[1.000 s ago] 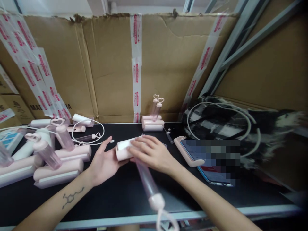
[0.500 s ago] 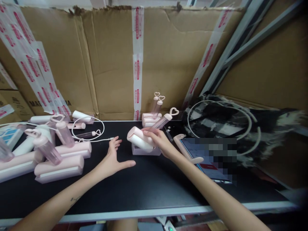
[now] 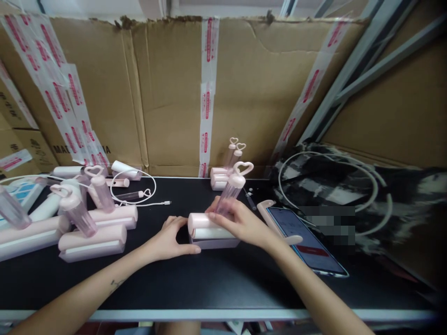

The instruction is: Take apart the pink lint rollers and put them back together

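Note:
A pink and white lint roller (image 3: 204, 222) lies level in its translucent pinkish case (image 3: 214, 243) on the black tabletop, its clear handle (image 3: 229, 191) with a heart-shaped loop rising up and to the right. My right hand (image 3: 240, 222) is closed around it where the handle meets the roller; some fingertips are hidden. My left hand (image 3: 171, 242) is at the left end of the case, thumb and fingers spread around that corner. Whether it touches the case I cannot tell.
Several similar rollers (image 3: 92, 237) stand at the left, near a white cable (image 3: 153, 186). More rollers (image 3: 219, 179) stand behind my right hand. A phone (image 3: 307, 246) with a pinkish holder (image 3: 272, 221) lies to the right. A large taped cardboard sheet (image 3: 167, 93) forms the back.
The lint roller has gone from tilted above its case to level in it, its handle swinging more upright. Roller and case are nearer to me. My left hand has come right, beside the case.

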The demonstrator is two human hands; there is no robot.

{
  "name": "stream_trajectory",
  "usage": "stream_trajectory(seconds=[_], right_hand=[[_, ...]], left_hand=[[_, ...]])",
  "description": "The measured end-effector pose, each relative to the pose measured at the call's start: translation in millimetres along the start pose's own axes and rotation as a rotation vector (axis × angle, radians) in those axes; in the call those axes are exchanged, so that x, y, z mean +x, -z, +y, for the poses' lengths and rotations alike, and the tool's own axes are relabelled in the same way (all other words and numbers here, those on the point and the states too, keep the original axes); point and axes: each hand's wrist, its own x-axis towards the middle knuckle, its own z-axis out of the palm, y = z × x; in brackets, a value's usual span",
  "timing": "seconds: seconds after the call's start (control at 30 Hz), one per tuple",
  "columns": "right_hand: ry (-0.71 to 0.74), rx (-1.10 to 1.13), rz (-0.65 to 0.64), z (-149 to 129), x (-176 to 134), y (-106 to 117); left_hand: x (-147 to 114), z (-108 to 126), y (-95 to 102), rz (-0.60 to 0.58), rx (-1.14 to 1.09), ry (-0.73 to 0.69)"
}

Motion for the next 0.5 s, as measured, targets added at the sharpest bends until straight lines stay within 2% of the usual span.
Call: stream_trajectory(seconds=[0.2, 0.37, 0.5], right_hand=[[0.099, -0.192, -0.036, 0.7, -2.0, -5.6], [0.149, -0.176, -0.157, 8.2, -1.1, -18.8], [0.130, -0.418, -0.120, 13.2, -1.2, -11.1]], left_hand=[[-0.8, 0.1, 2.2, -0.038, 0.046, -0.016], [0.7, -7.8, 6.6, -0.046, -0.033, 0.015], [5.2, -18.9, 4.6, -0.046, -0.128, 0.049]])
